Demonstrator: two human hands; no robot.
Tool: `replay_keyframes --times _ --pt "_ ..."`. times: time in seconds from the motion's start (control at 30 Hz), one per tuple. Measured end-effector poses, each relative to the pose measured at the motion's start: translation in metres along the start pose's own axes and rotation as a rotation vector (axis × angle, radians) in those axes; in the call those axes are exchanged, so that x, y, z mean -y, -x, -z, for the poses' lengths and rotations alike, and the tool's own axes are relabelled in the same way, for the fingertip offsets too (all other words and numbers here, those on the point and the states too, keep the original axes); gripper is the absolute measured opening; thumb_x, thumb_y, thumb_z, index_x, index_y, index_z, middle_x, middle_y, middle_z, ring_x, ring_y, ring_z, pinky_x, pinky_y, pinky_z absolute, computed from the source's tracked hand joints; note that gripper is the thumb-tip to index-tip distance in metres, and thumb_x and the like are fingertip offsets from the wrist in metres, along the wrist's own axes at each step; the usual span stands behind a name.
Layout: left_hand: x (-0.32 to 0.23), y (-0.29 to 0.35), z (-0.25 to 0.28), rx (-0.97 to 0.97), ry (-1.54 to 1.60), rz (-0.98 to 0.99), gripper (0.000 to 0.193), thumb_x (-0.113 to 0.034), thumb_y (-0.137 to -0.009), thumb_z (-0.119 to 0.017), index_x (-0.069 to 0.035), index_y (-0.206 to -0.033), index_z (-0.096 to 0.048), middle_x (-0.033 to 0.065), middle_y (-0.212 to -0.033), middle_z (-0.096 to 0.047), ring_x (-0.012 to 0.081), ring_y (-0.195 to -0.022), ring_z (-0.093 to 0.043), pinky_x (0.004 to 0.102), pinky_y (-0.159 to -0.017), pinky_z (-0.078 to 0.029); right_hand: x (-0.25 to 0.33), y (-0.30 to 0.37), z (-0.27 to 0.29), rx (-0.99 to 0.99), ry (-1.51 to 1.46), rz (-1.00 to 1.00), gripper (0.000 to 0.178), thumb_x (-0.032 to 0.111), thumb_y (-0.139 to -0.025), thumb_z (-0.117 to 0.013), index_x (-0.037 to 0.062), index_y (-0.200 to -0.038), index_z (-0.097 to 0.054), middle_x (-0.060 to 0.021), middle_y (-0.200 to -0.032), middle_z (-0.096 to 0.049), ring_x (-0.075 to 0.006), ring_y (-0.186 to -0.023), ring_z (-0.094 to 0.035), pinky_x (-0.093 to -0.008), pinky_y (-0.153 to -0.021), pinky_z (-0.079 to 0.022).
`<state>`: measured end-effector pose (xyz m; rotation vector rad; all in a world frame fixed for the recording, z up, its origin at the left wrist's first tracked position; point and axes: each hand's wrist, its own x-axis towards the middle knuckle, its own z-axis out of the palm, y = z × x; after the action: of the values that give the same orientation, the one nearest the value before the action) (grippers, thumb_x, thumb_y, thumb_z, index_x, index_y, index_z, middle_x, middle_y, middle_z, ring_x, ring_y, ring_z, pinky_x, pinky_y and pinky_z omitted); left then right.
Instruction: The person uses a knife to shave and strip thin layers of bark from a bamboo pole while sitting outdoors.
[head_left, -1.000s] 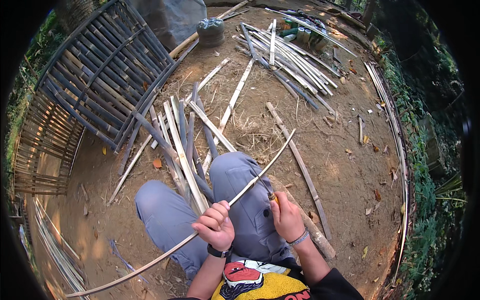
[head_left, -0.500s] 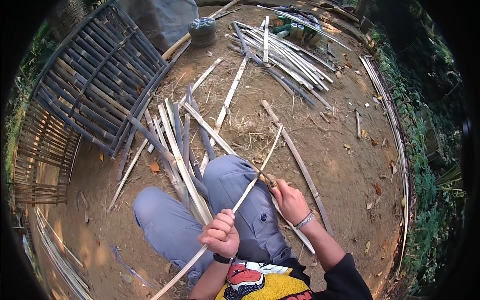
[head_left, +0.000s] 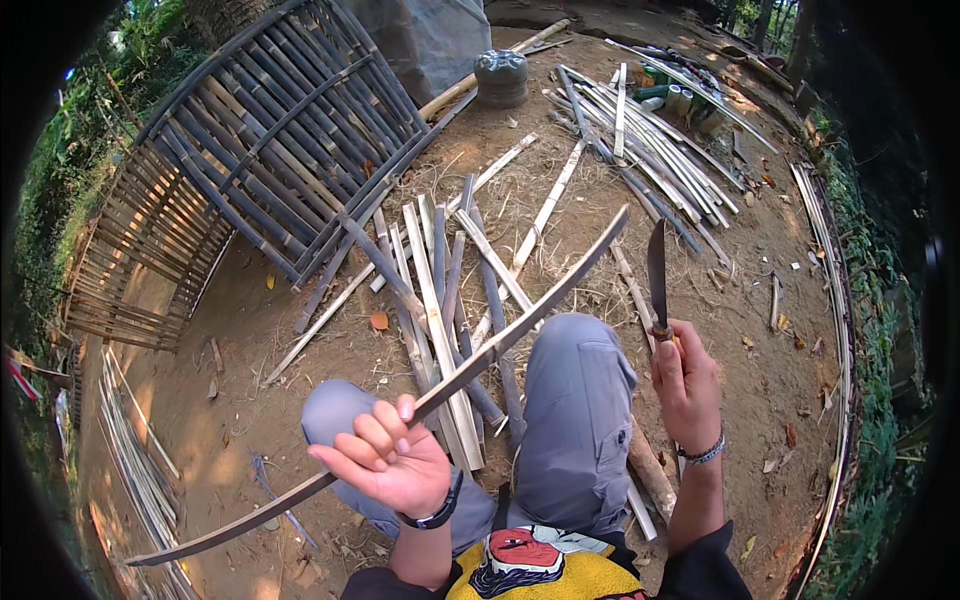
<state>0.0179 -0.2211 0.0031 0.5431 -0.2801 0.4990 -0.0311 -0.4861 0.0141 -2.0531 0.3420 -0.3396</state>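
bamboo strip [head_left: 495,350] clamped in left hand [head_left: 395,462], knife [head_left: 657,275] gripped in right hand [head_left: 688,388]

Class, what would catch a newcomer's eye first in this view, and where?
A long strip slants across the foreground, held in the left hand. On the right, the right hand holds a knife, blade upward. A dark slatted panel fills the upper left.
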Motion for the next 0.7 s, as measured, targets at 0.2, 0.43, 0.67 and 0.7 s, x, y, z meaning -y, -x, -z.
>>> replay_keyframes --times 0.2,0.43,0.67,0.7 --pt "-0.038 0.002 0.085 -0.281 -0.243 -0.115 0.050 -0.035 -0.105 -0.031 -0.016 -0.060 -0.027 -0.0024 -0.055 -0.025 0.0108 -0.055 -0.026 0.0333 -0.078 -0.039 0.004 -0.009 -0.092 0.338 0.031 0.044 0.028 0.024 -0.097 -0.052 0.0001 -0.111 -0.055 -0.0175 -0.064 -0.058 -0.0309 -0.056 -0.060 -0.0400 -0.056 -0.044" --pt "-0.020 0.049 0.153 -0.425 -0.509 0.036 0.048 -0.035 -0.105 -0.031 -0.014 -0.062 -0.029 -0.0008 -0.055 -0.027 0.0128 -0.056 -0.032 0.0365 -0.077 -0.040 -0.057 0.021 -0.172 0.602 0.104 -0.103 0.029 0.030 -0.096 -0.051 0.0019 -0.104 -0.053 -0.0259 -0.073 -0.062 -0.0470 -0.074 -0.060 -0.0541 -0.066 -0.044" --pt "-0.024 0.052 0.161 -0.295 -0.582 0.114 0.035 -0.035 -0.101 -0.037 -0.006 -0.090 -0.052 0.0107 -0.087 -0.054 0.0248 -0.089 -0.053 0.0457 -0.098 -0.040 -0.082 0.045 -0.202 0.766 0.175 0.002 0.029 0.031 -0.097 -0.050 0.0019 -0.101 -0.051 -0.0277 -0.075 -0.062 -0.0487 -0.075 -0.059 -0.0559 -0.068 -0.044" --pt "-0.022 0.047 0.146 -0.320 -0.580 0.067 0.036 -0.038 -0.100 -0.038 -0.005 -0.095 -0.053 0.0123 -0.092 -0.055 0.0257 -0.092 -0.055 0.0452 -0.098 -0.040 -0.085 0.044 -0.204 0.771 0.160 0.008 0.029 0.031 -0.097 -0.050 0.0018 -0.101 -0.051 -0.0279 -0.075 -0.062 -0.0488 -0.076 -0.059 -0.0559 -0.068 -0.044"
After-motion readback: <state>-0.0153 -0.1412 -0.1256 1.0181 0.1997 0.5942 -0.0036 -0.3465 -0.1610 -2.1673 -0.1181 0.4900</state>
